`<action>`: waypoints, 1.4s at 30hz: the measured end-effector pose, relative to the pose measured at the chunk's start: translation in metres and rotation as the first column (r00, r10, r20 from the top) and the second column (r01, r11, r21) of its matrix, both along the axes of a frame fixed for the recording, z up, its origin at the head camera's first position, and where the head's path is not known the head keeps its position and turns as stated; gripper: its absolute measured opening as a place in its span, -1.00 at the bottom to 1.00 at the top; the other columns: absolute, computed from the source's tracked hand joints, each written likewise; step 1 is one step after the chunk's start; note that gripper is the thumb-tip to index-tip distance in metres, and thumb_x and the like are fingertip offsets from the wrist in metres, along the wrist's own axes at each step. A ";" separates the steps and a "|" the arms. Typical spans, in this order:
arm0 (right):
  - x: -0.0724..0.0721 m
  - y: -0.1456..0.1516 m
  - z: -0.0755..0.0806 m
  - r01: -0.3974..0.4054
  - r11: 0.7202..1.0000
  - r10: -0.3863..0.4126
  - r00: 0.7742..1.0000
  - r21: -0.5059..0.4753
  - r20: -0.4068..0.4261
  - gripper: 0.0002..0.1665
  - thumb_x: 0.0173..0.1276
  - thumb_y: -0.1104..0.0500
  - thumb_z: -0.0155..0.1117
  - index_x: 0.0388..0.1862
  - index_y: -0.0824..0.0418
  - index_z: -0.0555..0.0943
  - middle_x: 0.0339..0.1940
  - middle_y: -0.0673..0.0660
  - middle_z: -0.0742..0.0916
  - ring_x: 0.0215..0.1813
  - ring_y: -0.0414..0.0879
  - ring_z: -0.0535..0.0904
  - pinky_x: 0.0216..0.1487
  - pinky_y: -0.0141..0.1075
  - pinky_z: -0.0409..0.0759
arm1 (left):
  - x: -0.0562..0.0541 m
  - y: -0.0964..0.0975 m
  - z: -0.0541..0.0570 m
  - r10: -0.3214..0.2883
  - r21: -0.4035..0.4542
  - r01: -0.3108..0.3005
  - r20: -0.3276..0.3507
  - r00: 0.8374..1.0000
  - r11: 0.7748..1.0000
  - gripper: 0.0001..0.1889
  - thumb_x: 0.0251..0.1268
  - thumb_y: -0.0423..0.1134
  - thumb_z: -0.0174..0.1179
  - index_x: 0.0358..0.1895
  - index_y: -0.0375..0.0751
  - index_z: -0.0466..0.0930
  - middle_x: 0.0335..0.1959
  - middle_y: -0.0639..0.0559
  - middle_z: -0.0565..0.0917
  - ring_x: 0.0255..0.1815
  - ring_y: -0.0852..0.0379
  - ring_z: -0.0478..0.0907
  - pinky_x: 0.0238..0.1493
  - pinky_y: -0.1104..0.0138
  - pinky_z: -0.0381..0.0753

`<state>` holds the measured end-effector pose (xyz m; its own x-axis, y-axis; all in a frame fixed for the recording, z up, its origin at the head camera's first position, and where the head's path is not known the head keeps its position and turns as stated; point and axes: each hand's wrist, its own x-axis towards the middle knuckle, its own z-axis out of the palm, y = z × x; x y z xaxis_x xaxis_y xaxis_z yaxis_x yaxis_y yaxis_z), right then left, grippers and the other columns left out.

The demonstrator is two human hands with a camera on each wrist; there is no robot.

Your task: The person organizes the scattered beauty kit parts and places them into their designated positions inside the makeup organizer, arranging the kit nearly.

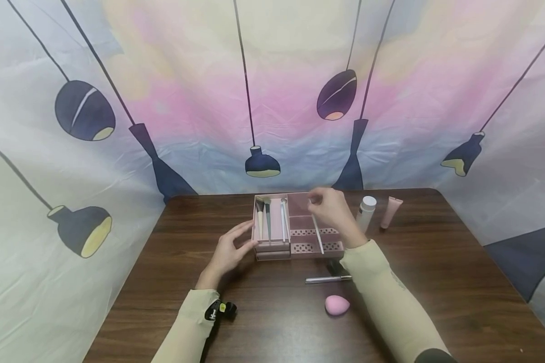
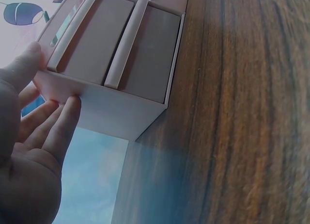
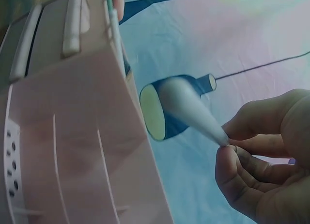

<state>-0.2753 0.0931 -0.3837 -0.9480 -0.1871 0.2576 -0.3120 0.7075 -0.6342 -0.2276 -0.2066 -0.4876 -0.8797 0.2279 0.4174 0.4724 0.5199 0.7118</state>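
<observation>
A pink makeup organizer (image 1: 272, 248) stands at the back middle of the table. Its upper left tray holds several makeup brushes (image 1: 268, 222), and drawers sit below. My left hand (image 1: 227, 252) touches its left front corner, thumb at the front edge and fairly straight fingers against the side wall, as the left wrist view shows. Over the right-hand compartments, my right hand (image 1: 330, 207) pinches the upper end of a slim white makeup brush (image 1: 318, 236) between thumb and fingertips. The brush slants downward, its pinched end covered by the fingers; in the right wrist view it is blurred.
Right of the organizer stand a white-capped bottle (image 1: 366, 213) and a pink tube (image 1: 391, 212). In front lie a silver stick (image 1: 322, 280), a dark object (image 1: 334, 266) partly behind the right sleeve, and a pink makeup sponge (image 1: 337, 305). A printed cloth hangs behind the table.
</observation>
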 end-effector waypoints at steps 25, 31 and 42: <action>-0.011 -0.063 0.017 -0.030 0.998 0.032 0.998 -0.060 0.048 -0.70 0.19 0.22 0.30 -0.07 0.14 0.72 -0.25 0.06 0.79 -0.18 -0.06 0.70 -0.07 -0.22 0.67 | -0.001 0.000 -0.001 -0.005 -0.001 0.005 -0.028 1.000 1.000 -0.45 0.20 -0.21 0.37 0.29 -0.12 0.51 0.29 -0.07 0.54 0.32 -0.06 0.47 0.34 0.05 0.43; -0.014 -0.074 0.016 -0.031 0.998 0.035 0.996 -0.051 0.084 -0.67 0.21 0.21 0.32 -0.02 0.14 0.70 -0.18 0.07 0.77 -0.12 -0.05 0.68 -0.04 -0.23 0.68 | -0.001 0.000 0.000 -0.016 -0.014 0.016 -0.049 0.999 1.000 -0.45 0.21 -0.21 0.37 0.29 -0.15 0.51 0.28 -0.08 0.55 0.30 -0.06 0.48 0.33 0.03 0.44; -0.019 -0.088 0.010 -0.005 0.999 0.010 0.994 -0.054 0.109 -0.65 0.25 0.18 0.32 0.04 0.13 0.69 -0.13 0.06 0.77 -0.09 -0.06 0.68 -0.02 -0.22 0.67 | -0.001 -0.001 0.000 -0.021 -0.001 0.021 -0.022 1.000 1.000 -0.45 0.23 -0.19 0.36 0.30 -0.13 0.50 0.31 -0.02 0.53 0.33 0.02 0.46 0.34 0.15 0.44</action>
